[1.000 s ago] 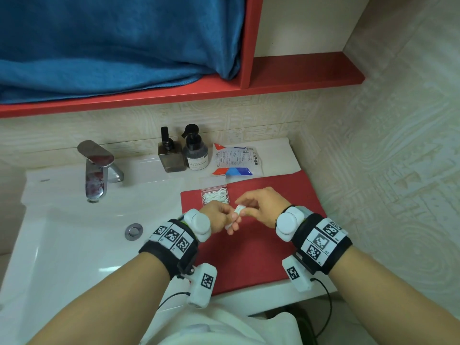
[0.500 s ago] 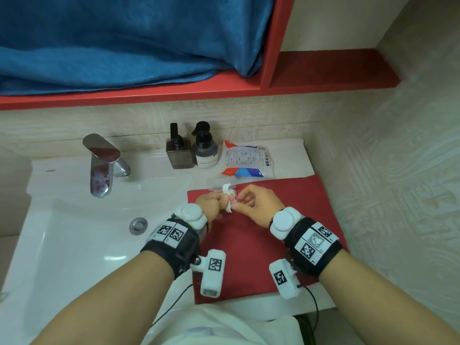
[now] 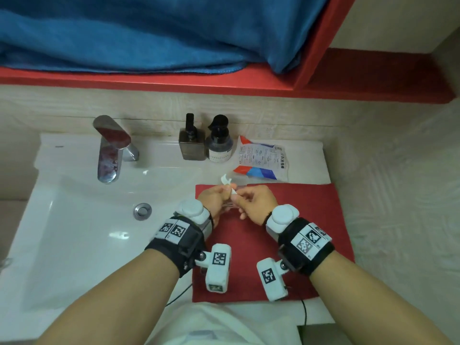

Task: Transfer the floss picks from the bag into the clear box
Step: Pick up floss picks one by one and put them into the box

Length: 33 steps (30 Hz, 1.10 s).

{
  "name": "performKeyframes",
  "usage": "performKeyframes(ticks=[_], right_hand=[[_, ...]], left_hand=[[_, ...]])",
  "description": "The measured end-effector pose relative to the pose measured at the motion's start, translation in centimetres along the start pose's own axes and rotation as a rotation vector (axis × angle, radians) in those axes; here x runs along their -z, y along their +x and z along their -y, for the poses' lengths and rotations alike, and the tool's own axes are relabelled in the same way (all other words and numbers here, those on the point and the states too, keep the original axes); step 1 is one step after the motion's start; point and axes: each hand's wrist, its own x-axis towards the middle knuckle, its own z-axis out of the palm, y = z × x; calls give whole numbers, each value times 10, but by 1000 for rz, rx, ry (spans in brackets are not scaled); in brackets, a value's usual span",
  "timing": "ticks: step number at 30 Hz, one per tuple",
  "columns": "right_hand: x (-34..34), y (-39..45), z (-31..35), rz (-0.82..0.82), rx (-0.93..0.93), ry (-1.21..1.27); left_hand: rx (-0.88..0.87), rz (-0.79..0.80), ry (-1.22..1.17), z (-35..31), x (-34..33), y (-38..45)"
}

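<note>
The left hand [image 3: 216, 200] and right hand [image 3: 254, 203] were closed together on white floss picks [image 3: 228, 184], pinched between the fingertips. Over the preceding second the picks had been carried forward, up to the far edge of the red mat [image 3: 321, 207], where the clear box [image 3: 240, 181] was largely hidden behind the hands. Release into it was judged imminent. The bag [image 3: 261, 158] lay beyond, beside two bottles [image 3: 205, 145].

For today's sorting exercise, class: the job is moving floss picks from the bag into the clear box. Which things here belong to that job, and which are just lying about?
Belong to the job:
floss pick
bag
clear box, mostly hidden behind the hands
left hand
right hand

Just lying about:
faucet
two pump bottles
blue towel
red mat
drain
</note>
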Motion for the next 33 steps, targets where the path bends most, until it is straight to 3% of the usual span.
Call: performKeyframes(ticks=[4,10,14,23,29,33], right_hand=[[10,2,-9,29,1,-59],[38,2,-7,221,-22,-225],[41,5,-8,258,-34,-215],[13,9,-23,13,-150,200],[17,0,-31,-59,-129,72],[25,2,-38,-108,-150,35]], left_hand=[[-25,0,129,-2,3,-1],[-247,132,321,-9,5,-4],[-219,105,327,-7,4,-3],[-127,-53,248,-10,2,-3],[-57,-63,210,-5,-9,-12],[-50,-270,373,-4,-4,3]])
